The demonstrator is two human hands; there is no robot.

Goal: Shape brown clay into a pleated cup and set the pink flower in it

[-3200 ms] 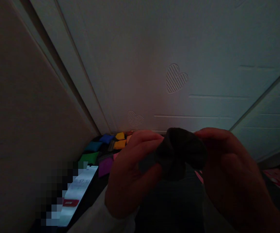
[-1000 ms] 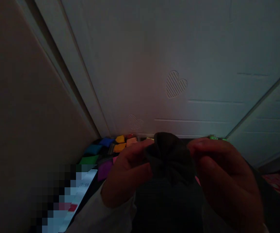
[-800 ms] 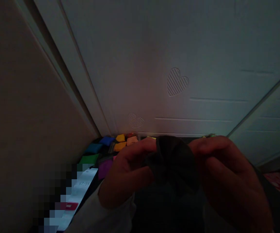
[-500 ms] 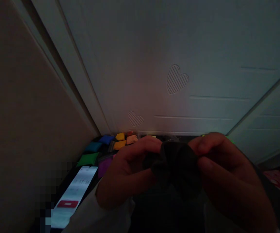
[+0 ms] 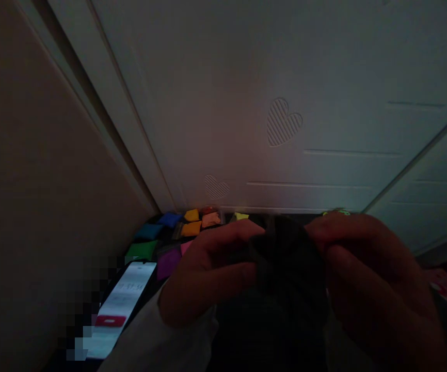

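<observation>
Apparently, folds are being arranged: a dark, pleated piece (image 5: 290,261), toward five o'clock in view, is pinched at its nine-o'clock edge by the left hand (image 5: 202,274) and at three o'clock by the right hand (image 5: 380,281). Next, light, even grip seems called for.

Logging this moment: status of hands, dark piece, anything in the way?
Left hand, right hand: both gripping dark, pleated, fabric-like piece. Piece held up, details shadowed. White-lit rectangular phone left of it, apart; no obstruction visible.
</observation>
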